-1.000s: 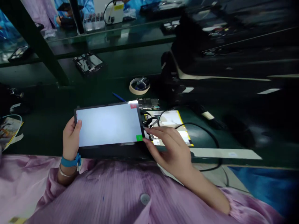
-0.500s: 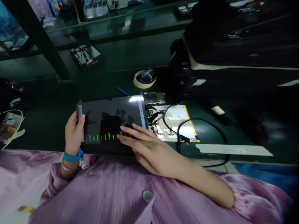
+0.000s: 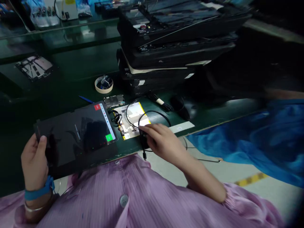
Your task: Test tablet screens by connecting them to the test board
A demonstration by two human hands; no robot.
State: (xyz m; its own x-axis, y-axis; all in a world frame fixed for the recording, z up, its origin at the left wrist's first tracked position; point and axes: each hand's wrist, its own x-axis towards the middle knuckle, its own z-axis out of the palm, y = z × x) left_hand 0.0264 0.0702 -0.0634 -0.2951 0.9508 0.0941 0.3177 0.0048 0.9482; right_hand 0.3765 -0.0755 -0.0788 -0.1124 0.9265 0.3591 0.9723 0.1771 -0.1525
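Right hand (image 3: 163, 142) is moved off the tablet (image 3: 76, 136) at lower left, now closed on the black cable (image 3: 152, 114) at centre. Left hand (image 3: 34, 161) clamps the tablet's edge; cable is best pulled straight.

Dim, motion-blurred view with dark, smeared edges.

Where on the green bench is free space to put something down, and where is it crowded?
Bare green surface lies between the tape roll, the tablet and the far opened device. It is crowded beside the right hand: cable, circuit board, yellow-edged sheet and the stacked black units.
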